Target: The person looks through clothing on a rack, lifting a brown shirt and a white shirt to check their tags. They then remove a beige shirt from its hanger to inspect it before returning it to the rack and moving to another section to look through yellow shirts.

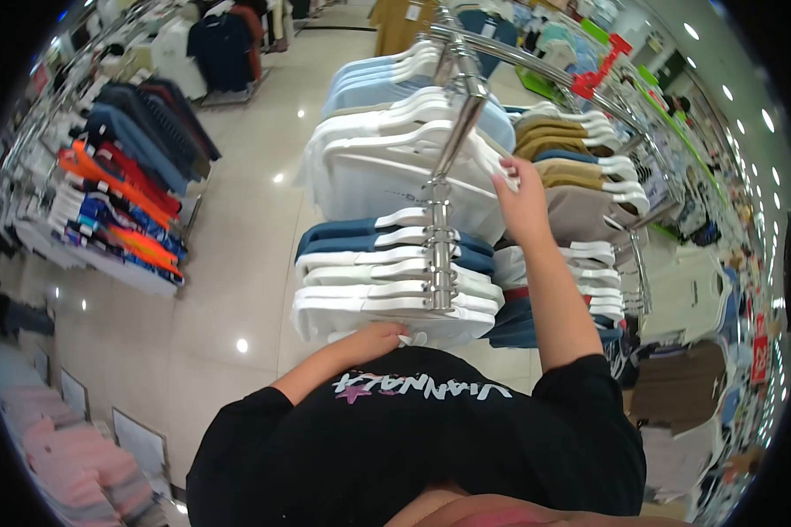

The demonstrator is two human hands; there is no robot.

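A chrome clothes rack [440, 230] stands in front of me, hung with white, light blue and navy shirts on white hangers. My right hand [520, 204] is raised and pinches a white hanger [497, 167] on the upper arm of the rack, next to a white shirt [387, 176]. My left hand [375, 338] rests low on the nearest white folded-looking shirt [360, 309] at the front of the lower arm, fingers curled on its edge. My black T-shirt fills the bottom of the view.
A rack of dark, orange and blue garments [123, 189] stands to the left across a glossy beige floor [237, 255]. Tan and beige shirts [580, 171] hang to the right. Pink items [57, 448] lie on a shelf at the bottom left.
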